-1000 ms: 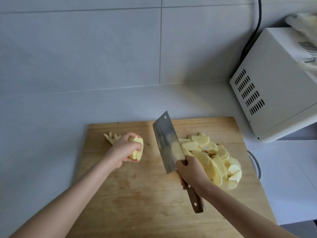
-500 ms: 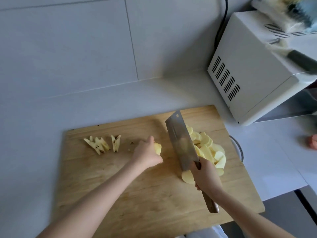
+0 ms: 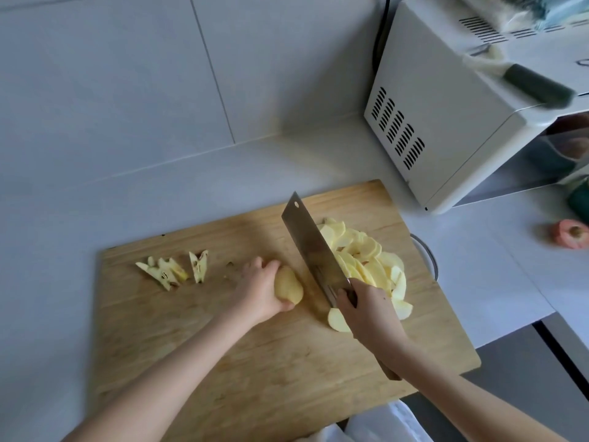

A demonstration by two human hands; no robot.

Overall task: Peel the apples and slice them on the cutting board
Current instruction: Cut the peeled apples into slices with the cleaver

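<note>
A wooden cutting board point(image 3: 261, 371) lies on the white counter. My left hand point(image 3: 259, 290) presses a peeled apple piece point(image 3: 288, 285) flat on the board near its middle. My right hand point(image 3: 369, 309) grips a cleaver point(image 3: 314, 250) by its handle, blade edge down just right of the apple piece. Behind the blade a heap of pale apple slices point(image 3: 366, 266) covers the board's right side. Cut-out core wedges point(image 3: 173, 271) with seeds lie at the board's left.
A white microwave point(image 3: 452, 100) stands at the back right with a brush point(image 3: 522, 78) on top. An unpeeled reddish apple point(image 3: 569, 238) rests on the counter at the far right. The counter's front edge drops away beyond the board's right corner.
My left hand carried the apple piece from the core wedges rightwards and set it down beside the cleaver. The view shifted left and down, bringing the microwave and the reddish apple further in.
</note>
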